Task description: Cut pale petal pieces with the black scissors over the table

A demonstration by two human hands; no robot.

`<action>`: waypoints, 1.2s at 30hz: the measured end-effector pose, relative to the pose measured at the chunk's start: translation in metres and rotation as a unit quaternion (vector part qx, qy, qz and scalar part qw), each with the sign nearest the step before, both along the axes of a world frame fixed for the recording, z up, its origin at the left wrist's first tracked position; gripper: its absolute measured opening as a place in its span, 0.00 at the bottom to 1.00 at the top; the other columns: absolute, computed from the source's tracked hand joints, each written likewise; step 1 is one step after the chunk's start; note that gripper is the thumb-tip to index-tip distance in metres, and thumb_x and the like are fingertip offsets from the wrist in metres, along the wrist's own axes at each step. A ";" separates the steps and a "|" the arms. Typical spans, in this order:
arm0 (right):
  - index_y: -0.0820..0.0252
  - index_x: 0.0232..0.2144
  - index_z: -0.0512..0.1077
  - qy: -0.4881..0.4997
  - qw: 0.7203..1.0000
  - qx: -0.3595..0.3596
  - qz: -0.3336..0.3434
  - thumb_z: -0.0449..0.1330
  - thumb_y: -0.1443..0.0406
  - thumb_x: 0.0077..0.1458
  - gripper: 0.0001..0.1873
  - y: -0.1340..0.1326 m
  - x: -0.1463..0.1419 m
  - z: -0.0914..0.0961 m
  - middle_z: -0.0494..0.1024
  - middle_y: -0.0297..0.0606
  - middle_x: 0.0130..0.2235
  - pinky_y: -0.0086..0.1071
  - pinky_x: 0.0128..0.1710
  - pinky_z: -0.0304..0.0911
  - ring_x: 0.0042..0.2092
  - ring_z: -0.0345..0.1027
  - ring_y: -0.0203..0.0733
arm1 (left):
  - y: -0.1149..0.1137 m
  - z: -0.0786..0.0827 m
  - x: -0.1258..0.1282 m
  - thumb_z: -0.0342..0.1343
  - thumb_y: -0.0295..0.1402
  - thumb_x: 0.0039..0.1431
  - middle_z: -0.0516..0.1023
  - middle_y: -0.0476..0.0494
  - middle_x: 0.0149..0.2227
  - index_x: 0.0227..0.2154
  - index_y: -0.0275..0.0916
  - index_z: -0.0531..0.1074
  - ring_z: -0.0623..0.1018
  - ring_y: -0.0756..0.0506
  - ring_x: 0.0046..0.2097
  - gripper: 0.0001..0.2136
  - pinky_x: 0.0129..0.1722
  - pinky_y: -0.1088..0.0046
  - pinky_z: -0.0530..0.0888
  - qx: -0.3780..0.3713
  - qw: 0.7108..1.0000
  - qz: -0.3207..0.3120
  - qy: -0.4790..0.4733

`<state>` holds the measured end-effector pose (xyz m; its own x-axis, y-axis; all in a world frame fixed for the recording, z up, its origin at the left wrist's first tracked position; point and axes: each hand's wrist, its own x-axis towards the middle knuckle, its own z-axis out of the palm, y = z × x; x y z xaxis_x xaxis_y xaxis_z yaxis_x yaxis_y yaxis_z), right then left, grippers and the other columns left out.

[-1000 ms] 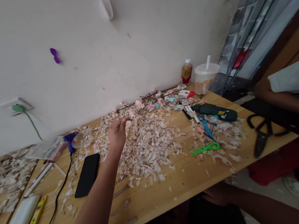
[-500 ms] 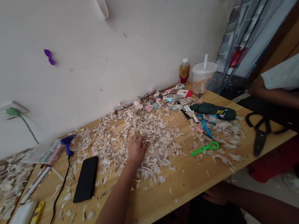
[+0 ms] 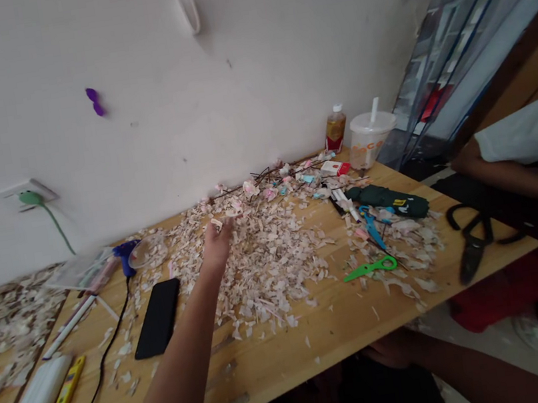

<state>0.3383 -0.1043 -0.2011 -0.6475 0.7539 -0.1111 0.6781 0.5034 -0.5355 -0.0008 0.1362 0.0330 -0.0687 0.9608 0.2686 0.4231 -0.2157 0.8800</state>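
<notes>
Pale scraps on a tan wooden table (image 3: pixel 320 338)

Scraps (image 3: pixel 268 262) cream and pink; phone (image 3: pixel 157 317) black; one pair of scissors (image 3: pixel 370 268) green, another (image 3: pixel 371 226) blue; wall (image 3: pixel 157 97) white.

A broad heap of pale pink-and-cream scraps (image 3: pixel 263 263) covers the wooden table's middle, at the centre of the frame. The flakes are thin, small and irregular, loosely scattered, thinning out toward the near edge.

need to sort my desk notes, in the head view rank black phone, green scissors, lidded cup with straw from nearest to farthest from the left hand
From the left hand, raised over the paper scraps:
1. Black phone, lying flat just to its left and nearer the camera.
2. Green scissors, to its right near the table's front edge.
3. Lidded cup with straw, far right, back by the wall.
</notes>
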 end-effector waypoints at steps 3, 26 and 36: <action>0.52 0.55 0.72 -0.013 1.000 -0.009 -0.007 0.56 0.64 0.53 0.26 -0.001 0.000 0.002 0.68 0.47 0.60 0.55 0.62 0.51 0.62 0.58 0.63 | 0.002 0.005 0.002 0.55 0.43 0.58 0.79 0.40 0.43 0.37 0.38 0.75 0.77 0.42 0.44 0.13 0.46 0.65 0.72 0.020 0.999 -0.024 0.019; 0.50 0.48 0.75 0.036 0.999 0.035 -0.021 0.53 0.64 0.58 0.18 -0.002 -0.001 0.030 0.76 0.48 0.50 0.44 0.52 0.63 0.56 0.68 0.47 | -0.023 -0.017 0.045 0.57 0.39 0.57 0.73 0.46 0.26 0.24 0.39 0.72 0.71 0.46 0.30 0.10 0.33 0.70 0.65 -0.056 0.980 -0.067 0.180; 0.45 0.47 0.75 0.028 0.994 0.101 -0.022 0.58 0.64 0.55 0.16 -0.002 -0.004 0.028 0.78 0.47 0.47 0.38 0.49 0.62 0.52 0.72 0.42 | -0.023 -0.019 0.003 0.64 0.50 0.43 0.78 0.45 0.28 0.28 0.38 0.76 0.75 0.46 0.30 0.19 0.31 0.70 0.72 -0.091 0.990 -0.041 -0.104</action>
<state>0.3339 -0.1064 -0.1728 -0.6136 0.7855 0.0807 0.6744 0.5744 -0.4640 0.0023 0.1131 0.0139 -0.0238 0.9967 0.0780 0.2168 -0.0710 0.9736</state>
